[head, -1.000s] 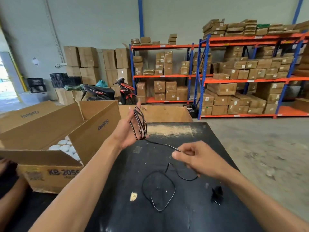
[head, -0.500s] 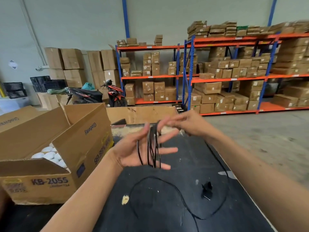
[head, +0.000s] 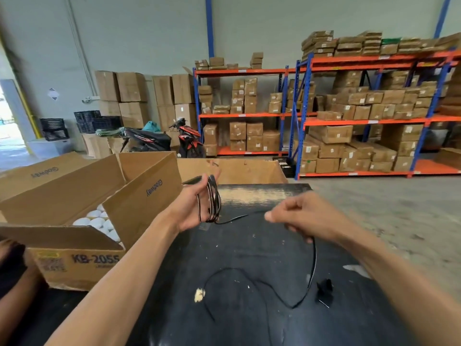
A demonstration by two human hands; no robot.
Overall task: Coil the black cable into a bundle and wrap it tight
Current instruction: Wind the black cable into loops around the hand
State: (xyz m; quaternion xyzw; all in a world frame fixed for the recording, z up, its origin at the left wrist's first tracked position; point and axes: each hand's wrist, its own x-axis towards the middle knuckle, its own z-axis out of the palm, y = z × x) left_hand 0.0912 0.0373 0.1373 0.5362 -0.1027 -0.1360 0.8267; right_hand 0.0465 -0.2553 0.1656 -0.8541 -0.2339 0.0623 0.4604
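Several loops of the thin black cable [head: 214, 201] are wound around the fingers of my left hand [head: 193, 208], raised above the black table [head: 249, 250]. From the loops a strand runs right to my right hand [head: 303, 217], which pinches it. Below my right hand the cable hangs down and its loose tail [head: 274, 289] curls on the table. The coil hides part of my left fingers.
An open cardboard box [head: 82, 255] with white round items stands at the left, a second box [head: 237, 171] at the table's far edge. A small black piece [head: 324, 290] and a pale scrap [head: 199, 294] lie on the table. Another person's arm [head: 12, 278] shows at far left.
My right hand came down from the top of the coil to the right, pulling a fresh strand taut. The loose tail on the table is shorter and has shifted.
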